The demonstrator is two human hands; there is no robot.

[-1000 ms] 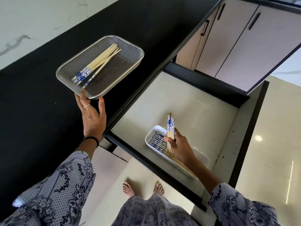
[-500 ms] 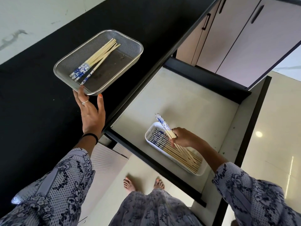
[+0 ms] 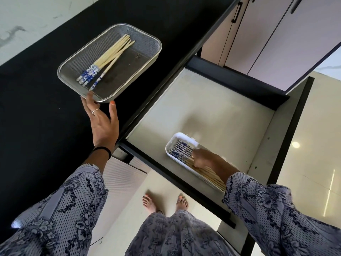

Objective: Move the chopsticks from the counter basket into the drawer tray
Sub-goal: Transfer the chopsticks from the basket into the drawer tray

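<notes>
A metal mesh basket (image 3: 147, 43) sits on the black counter and holds several wooden chopsticks (image 3: 110, 56) with blue-and-white patterned ends. My left hand (image 3: 103, 124) touches the basket's near rim with straight fingers, thumb against its side. Below, in the open drawer (image 3: 212, 111), a white tray (image 3: 180, 136) holds several more chopsticks (image 3: 181, 149) lying flat. My right hand (image 3: 203, 159) is down in the tray, blurred, its fingers curled over the chopsticks there. The tray's near end is hidden by my right arm and sleeve.
The drawer's black front edge (image 3: 177, 180) runs between me and the tray. Closed cabinet doors (image 3: 276, 34) with black handles stand at the upper right. My bare feet (image 3: 164, 202) are on the tiled floor below the drawer.
My right hand has lowered its bundle of chopsticks from upright to flat in the tray. My left hand has stayed at the basket's near rim.
</notes>
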